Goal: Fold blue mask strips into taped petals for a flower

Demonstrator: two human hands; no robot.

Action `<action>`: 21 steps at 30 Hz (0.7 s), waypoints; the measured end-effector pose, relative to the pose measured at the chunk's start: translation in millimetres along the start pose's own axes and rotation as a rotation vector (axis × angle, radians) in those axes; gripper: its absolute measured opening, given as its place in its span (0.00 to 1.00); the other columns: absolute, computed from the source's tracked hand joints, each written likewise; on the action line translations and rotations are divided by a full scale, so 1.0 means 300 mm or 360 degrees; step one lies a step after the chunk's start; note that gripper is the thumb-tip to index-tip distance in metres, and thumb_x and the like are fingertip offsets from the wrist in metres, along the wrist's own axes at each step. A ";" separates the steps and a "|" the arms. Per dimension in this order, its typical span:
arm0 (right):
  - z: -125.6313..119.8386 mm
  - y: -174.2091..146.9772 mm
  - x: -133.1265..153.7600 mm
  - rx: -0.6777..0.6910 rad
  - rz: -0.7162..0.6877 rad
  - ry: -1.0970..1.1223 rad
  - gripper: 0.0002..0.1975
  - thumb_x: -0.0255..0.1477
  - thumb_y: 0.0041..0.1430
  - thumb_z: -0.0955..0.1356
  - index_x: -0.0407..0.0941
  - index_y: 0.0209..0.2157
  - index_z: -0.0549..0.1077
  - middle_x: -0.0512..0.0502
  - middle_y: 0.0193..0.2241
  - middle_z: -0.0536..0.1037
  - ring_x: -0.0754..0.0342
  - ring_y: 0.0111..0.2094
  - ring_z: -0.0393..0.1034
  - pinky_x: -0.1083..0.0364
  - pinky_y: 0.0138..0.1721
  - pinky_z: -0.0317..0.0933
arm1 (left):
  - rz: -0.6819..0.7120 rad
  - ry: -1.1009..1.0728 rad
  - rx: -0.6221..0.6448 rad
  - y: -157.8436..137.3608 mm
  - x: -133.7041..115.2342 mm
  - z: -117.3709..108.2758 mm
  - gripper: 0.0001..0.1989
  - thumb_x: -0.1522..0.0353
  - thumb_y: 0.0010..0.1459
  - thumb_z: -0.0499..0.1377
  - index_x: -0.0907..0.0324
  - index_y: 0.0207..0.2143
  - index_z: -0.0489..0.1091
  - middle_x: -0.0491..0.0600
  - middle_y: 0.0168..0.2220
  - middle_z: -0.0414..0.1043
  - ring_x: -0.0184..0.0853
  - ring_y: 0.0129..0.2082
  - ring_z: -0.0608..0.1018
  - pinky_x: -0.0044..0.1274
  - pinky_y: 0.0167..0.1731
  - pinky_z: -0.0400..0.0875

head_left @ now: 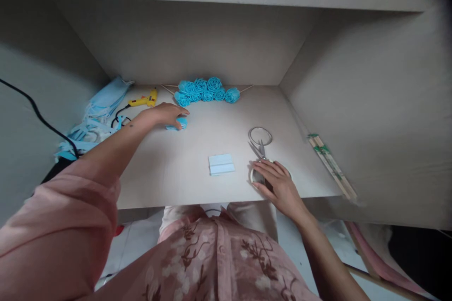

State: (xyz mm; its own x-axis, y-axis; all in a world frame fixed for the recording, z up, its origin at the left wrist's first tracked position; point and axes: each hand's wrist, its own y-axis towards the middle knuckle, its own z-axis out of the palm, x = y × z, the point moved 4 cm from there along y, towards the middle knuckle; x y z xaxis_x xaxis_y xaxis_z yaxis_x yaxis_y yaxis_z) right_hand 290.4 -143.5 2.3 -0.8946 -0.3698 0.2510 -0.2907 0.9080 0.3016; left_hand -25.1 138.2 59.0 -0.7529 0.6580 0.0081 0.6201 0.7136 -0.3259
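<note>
My left hand (171,114) is at the back left of the desk, finger and thumb apart, the thumb touching a small blue piece (181,122) of the same colour as the flowers. My right hand (273,179) lies with fingers stretched over the handles of a pair of scissors (262,150), whose blades are spread and point away from me. The hand partly hides the handles. Between my hands lies a folded light blue face mask piece (221,164). A thin silvery ring (260,136), perhaps a wire coil, lies under the scissor tips.
Blue rose-like flowers (201,90) on sticks lie along the back wall. A yellow glue gun (144,99) sits at the back left, near stacked blue face masks (110,96) and cut strips (83,136). Packaged sticks (332,165) lie along the right wall. A black cable (38,115) hangs at left.
</note>
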 end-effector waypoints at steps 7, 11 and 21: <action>0.003 0.004 0.011 -0.0070 0.0026 -0.0039 0.19 0.36 0.66 0.64 0.46 0.56 0.69 0.45 0.57 0.74 0.45 0.60 0.65 0.41 0.62 0.53 | -0.0067 -0.0009 -0.0012 -0.025 -0.013 0.020 0.35 0.58 0.55 0.58 0.53 0.65 0.59 0.50 0.64 0.63 0.43 0.59 0.70 0.26 0.54 0.62; 0.004 0.005 0.010 -0.0084 0.0018 -0.0041 0.19 0.36 0.66 0.65 0.46 0.56 0.69 0.45 0.56 0.74 0.45 0.60 0.65 0.41 0.62 0.53 | -0.0063 -0.0037 -0.0055 -0.034 -0.010 0.026 0.33 0.59 0.55 0.58 0.52 0.64 0.61 0.49 0.63 0.64 0.42 0.59 0.71 0.24 0.53 0.63; 0.010 0.002 0.007 -0.0107 0.0015 -0.0036 0.19 0.35 0.65 0.65 0.47 0.56 0.70 0.45 0.56 0.75 0.46 0.59 0.66 0.41 0.62 0.53 | 0.0049 -0.0005 -0.0027 -0.020 -0.025 0.019 0.38 0.60 0.53 0.60 0.52 0.66 0.56 0.49 0.67 0.58 0.41 0.64 0.64 0.26 0.60 0.55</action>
State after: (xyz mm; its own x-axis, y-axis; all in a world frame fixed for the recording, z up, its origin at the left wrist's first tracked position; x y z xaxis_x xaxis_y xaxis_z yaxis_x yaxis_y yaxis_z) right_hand 287.3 -143.2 0.2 -0.9048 -0.3560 0.2336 -0.2594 0.8959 0.3607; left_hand -24.6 127.6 55.5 -0.7340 0.6791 -0.0049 0.6469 0.6969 -0.3097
